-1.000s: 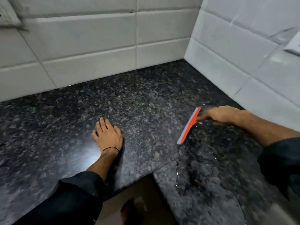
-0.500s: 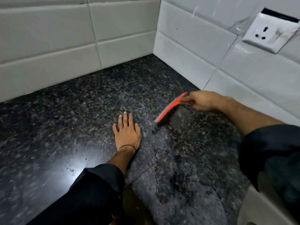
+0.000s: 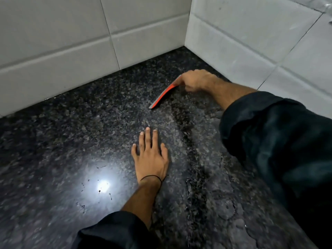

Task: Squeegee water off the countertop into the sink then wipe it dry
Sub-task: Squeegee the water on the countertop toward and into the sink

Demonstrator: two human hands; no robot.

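An orange squeegee (image 3: pixel 162 96) with a grey rubber edge rests its blade on the black speckled granite countertop (image 3: pixel 71 141), close to the tiled corner. My right hand (image 3: pixel 195 80) is shut on its handle end, which the fingers hide. My left hand (image 3: pixel 150 155) lies flat on the counter with fingers spread, nearer to me and a little left of the blade. A dark wet streak of water (image 3: pixel 190 144) runs from the blade toward me along the right of my left hand. The sink is out of view.
White tiled walls (image 3: pixel 71 51) meet in a corner (image 3: pixel 187 45) just beyond the squeegee and bound the counter at the back and right. A bright lamp reflection (image 3: pixel 103 186) with small droplets around it shines on the counter left of my left forearm.
My right hand has carried the squeegee farther back toward the tiled corner. The view has swung, so the wall socket seen before is gone. My left hand stays flat on the counter.
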